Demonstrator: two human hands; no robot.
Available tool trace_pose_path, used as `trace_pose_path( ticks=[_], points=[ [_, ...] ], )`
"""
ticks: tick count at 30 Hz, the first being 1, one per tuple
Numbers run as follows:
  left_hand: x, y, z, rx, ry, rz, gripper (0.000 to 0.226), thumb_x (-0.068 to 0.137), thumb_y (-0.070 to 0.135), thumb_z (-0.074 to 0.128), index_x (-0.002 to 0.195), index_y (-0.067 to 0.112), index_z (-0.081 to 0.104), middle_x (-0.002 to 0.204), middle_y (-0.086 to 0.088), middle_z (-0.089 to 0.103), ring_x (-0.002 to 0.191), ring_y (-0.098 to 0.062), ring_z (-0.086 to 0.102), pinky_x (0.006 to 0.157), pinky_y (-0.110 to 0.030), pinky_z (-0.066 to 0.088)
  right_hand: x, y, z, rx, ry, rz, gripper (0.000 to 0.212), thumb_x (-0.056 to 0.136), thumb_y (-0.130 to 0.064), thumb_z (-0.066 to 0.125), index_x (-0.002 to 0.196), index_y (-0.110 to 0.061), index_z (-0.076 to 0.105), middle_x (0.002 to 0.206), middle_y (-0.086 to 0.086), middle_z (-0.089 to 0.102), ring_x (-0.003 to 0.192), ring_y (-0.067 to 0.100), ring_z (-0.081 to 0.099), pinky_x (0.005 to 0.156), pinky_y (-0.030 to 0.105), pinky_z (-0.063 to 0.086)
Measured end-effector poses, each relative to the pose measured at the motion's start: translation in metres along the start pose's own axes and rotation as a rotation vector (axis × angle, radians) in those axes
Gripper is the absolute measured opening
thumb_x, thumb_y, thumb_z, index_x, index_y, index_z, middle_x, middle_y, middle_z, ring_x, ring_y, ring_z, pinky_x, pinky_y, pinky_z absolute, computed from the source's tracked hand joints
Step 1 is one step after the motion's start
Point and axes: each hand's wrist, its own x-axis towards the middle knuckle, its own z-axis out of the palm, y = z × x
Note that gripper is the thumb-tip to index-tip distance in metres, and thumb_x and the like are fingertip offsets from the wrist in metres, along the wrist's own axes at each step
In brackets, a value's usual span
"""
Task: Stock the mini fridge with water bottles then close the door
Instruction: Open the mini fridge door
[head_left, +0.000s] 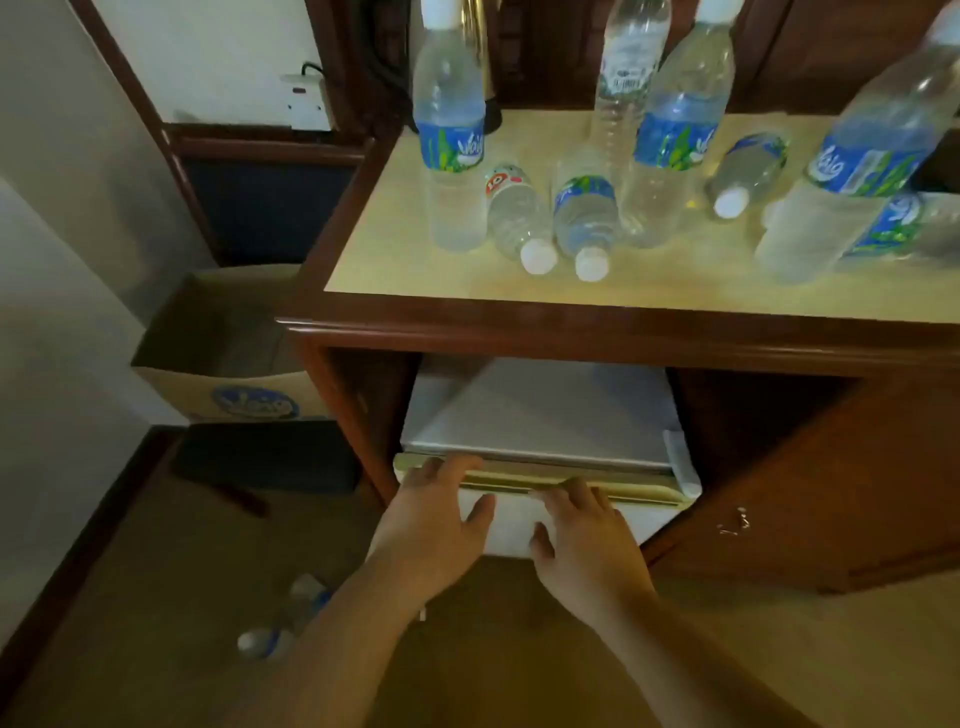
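Head view looks steeply down over a wooden cabinet (597, 332) with a pale top, under which a white mini fridge (540, 410) sits in the open bay. Both forearms reach forward and down from the bottom of the frame toward the fridge door (519, 525). The left hand (441, 514) lies palm down at the door's upper left corner, its fingers straight and spread, the fingertips reaching over the yellowish top edge of the door while the thumb points right across the white front. The right hand (582, 535) lies just beside it, also palm down, fingers fairly straight with their tips on the same top edge and the thumb low on the door face. Neither hand holds anything; both simply press flat against the door. Whether the door is fully closed against the fridge body cannot be told from this angle.

The water bottles are well apart from the hands, up on the cabinet top: a tall bottle (449, 130) stands at the left, two small bottles (517, 218) (584, 221) lie on their sides with caps toward the camera, and further tall ones stand at the centre (675, 130) and right (852, 171). Another small bottle (745, 174) lies behind them.

A cardboard box (228, 358) stands on the floor left of the cabinet, and a fallen bottle (280, 623) lies on the carpet beside the left forearm.
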Motion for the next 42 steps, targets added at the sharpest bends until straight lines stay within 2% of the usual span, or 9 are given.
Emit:
trace_pose_path(
  ticks=[5, 9, 12, 16, 21, 24, 31, 37, 42],
  points=[
    [0.087, -0.054, 0.031, 0.184, -0.1, 0.081, 0.043, 0.097, 0.051, 0.054, 0.137, 0.045, 0.039, 0.133, 0.005, 0.053, 0.119, -0.017, 0.052, 0.09, -0.038, 0.057, 0.053, 0.006, 0.066, -0.035, -0.082, 0.072, 0.046, 0.101, -0.037, 0.05, 0.146, -0.031, 0.045, 0.144, -0.002, 0.048, 0.133, 0.019, 0.046, 0.107, 0.037, 0.046],
    [0.138, -0.088, 0.055, 0.301, -0.203, 0.07, 0.05, 0.099, 0.05, 0.051, 0.145, 0.046, 0.032, 0.154, 0.001, 0.037, 0.14, -0.028, 0.038, 0.103, -0.048, 0.048, 0.082, 0.019, 0.107, -0.152, -0.037, 0.054, 0.042, 0.098, -0.037, 0.055, 0.139, -0.03, 0.05, 0.141, 0.0, 0.051, 0.132, 0.023, 0.047, 0.108, 0.039, 0.045],
    [0.163, -0.102, 0.069, 0.392, -0.196, 0.094, 0.052, 0.101, 0.052, 0.045, 0.15, 0.04, 0.031, 0.162, -0.003, 0.025, 0.149, -0.036, 0.023, 0.112, -0.055, 0.038, 0.097, 0.026, 0.129, -0.208, 0.024, 0.055, 0.035, 0.094, -0.038, 0.059, 0.127, -0.028, 0.056, 0.13, 0.001, 0.053, 0.119, 0.024, 0.053, 0.098, 0.042, 0.049],
    [0.186, -0.108, 0.086, 0.4, -0.148, 0.204, 0.041, 0.102, 0.052, 0.043, 0.142, 0.045, 0.038, 0.158, -0.004, 0.024, 0.145, -0.036, 0.026, 0.107, -0.053, 0.038, 0.105, 0.035, 0.149, -0.271, 0.198, 0.039, 0.024, 0.089, -0.035, 0.067, 0.108, -0.02, 0.065, 0.108, 0.007, 0.055, 0.097, 0.031, 0.056, 0.083, 0.046, 0.046],
    [0.198, -0.106, 0.102, 0.411, -0.13, 0.158, 0.055, 0.101, 0.063, 0.032, 0.154, 0.052, 0.023, 0.169, -0.003, 0.013, 0.152, -0.038, 0.018, 0.116, -0.055, 0.028, 0.101, 0.04, 0.166, -0.211, 0.338, 0.014, 0.016, 0.092, -0.025, 0.071, 0.105, -0.016, 0.069, 0.1, 0.01, 0.054, 0.091, 0.035, 0.052, 0.076, 0.046, 0.048],
    [0.198, -0.111, 0.108, 0.415, -0.122, 0.156, 0.057, 0.101, 0.066, 0.026, 0.156, 0.054, 0.016, 0.172, -0.002, 0.007, 0.154, -0.037, 0.014, 0.118, -0.055, 0.025, 0.104, 0.042, 0.166, -0.214, 0.339, 0.006, 0.016, 0.09, -0.024, 0.073, 0.104, -0.016, 0.069, 0.1, 0.011, 0.055, 0.089, 0.037, 0.053, 0.074, 0.047, 0.049],
    [0.199, -0.113, 0.111, 0.403, -0.182, 0.134, 0.059, 0.104, 0.063, 0.02, 0.16, 0.051, 0.007, 0.172, -0.005, -0.013, 0.158, -0.031, -0.012, 0.124, -0.053, 0.002, 0.102, 0.041, 0.159, -0.208, 0.327, -0.033, 0.017, 0.088, -0.023, 0.076, 0.102, -0.014, 0.069, 0.099, 0.011, 0.057, 0.087, 0.036, 0.055, 0.071, 0.046, 0.049],
    [0.202, -0.109, 0.114, 0.373, -0.172, 0.08, 0.061, 0.102, 0.061, 0.032, 0.16, 0.049, 0.016, 0.173, -0.008, -0.008, 0.159, -0.032, -0.006, 0.126, -0.052, 0.003, 0.037, 0.058, 0.157, -0.151, 0.256, -0.204, 0.016, 0.093, -0.023, 0.072, 0.108, -0.019, 0.068, 0.107, 0.005, 0.055, 0.101, 0.029, 0.055, 0.084, 0.05, 0.051],
    [0.194, -0.098, 0.119, 0.38, -0.171, 0.014, 0.059, 0.105, 0.055, 0.031, 0.161, 0.046, 0.016, 0.173, -0.009, -0.006, 0.159, -0.032, -0.003, 0.127, -0.049, 0.007, -0.016, 0.083, 0.149, -0.038, 0.192, -0.289, 0.013, 0.092, -0.023, 0.076, 0.105, -0.019, 0.073, 0.104, 0.001, 0.055, 0.097, 0.024, 0.056, 0.08, 0.043, 0.052]
  ],
)
